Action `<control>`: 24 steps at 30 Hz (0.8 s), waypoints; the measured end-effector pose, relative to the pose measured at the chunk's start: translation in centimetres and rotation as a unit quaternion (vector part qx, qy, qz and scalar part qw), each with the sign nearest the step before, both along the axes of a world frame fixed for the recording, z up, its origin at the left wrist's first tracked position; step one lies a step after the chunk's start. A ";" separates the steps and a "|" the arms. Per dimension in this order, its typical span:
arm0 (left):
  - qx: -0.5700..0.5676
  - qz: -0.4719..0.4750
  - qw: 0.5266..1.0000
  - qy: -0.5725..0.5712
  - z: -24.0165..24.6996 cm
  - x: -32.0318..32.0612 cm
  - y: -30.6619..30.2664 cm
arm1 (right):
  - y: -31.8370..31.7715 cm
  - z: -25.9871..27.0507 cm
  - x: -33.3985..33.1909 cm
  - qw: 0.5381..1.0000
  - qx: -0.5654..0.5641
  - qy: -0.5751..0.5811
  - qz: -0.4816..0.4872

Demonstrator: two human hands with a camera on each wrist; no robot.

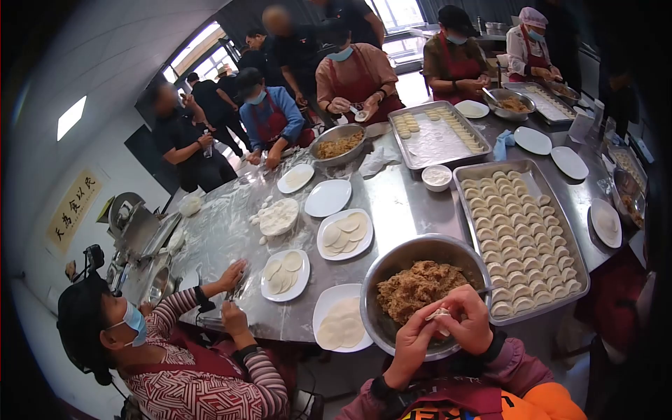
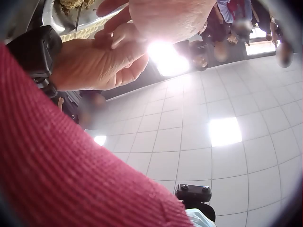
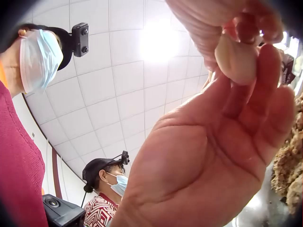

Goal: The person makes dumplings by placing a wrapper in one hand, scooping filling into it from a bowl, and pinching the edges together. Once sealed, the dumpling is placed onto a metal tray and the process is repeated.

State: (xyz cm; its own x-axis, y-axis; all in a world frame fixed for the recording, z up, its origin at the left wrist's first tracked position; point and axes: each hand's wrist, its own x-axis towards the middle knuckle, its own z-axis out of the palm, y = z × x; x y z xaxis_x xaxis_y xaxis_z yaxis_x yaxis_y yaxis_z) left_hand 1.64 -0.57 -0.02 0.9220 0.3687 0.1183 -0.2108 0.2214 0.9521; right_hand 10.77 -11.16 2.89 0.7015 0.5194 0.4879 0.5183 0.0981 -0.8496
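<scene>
Two hands meet on one dumpling (image 1: 439, 315): left hand (image 1: 411, 344) and right hand (image 1: 470, 323) have fingertips clamped on it, just above the bowl (image 1: 371, 297). Probably light, soft, easily torn dough; pinch its rim, not its belly.

A: Your head view is bending hard at the edges, and black corners are closing in. Daylight is pouring through the windows (image 1: 203, 49) at the back and glaring off the steel table (image 1: 399, 203).

B: And the wrist views?

A: Ceiling panels (image 2: 226, 131) are blowing out white in both (the flare is washing out your left hand (image 2: 165, 19) worst). The red sleeve (image 2: 57, 165) is sitting too close and blurring. The people (image 2: 227, 28) behind are dissolving into blur in your left wrist view. Your right hand (image 3: 213, 156) is looming soft, and the dumpling (image 3: 236, 59) is glowing against the glare.
</scene>
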 end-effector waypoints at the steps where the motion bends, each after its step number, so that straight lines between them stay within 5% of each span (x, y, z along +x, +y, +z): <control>1: -0.013 0.003 1.000 0.006 -0.2 0.0 0.0 | 0.0 0.1 -0.1 1.000 -0.005 0.016 -0.003; 6: -0.085 0.037 0.995 -0.022 0.5 0.3 -0.7 | 0.2 0.7 -0.4 1.000 -0.003 -0.021 0.016; 12: -0.039 0.048 0.998 0.005 -0.3 -0.2 -0.5 | 1.1 -0.1 -0.3 0.996 0.006 -0.087 0.001; 17: -0.020 -0.025 0.999 0.041 -0.8 -0.4 0.6 | 0.6 -0.5 0.2 0.994 0.000 -0.110 0.017; 24: 0.026 -0.030 0.999 0.022 -0.8 0.0 1.0 | 0.2 0.8 -0.1 0.999 -0.011 0.042 0.019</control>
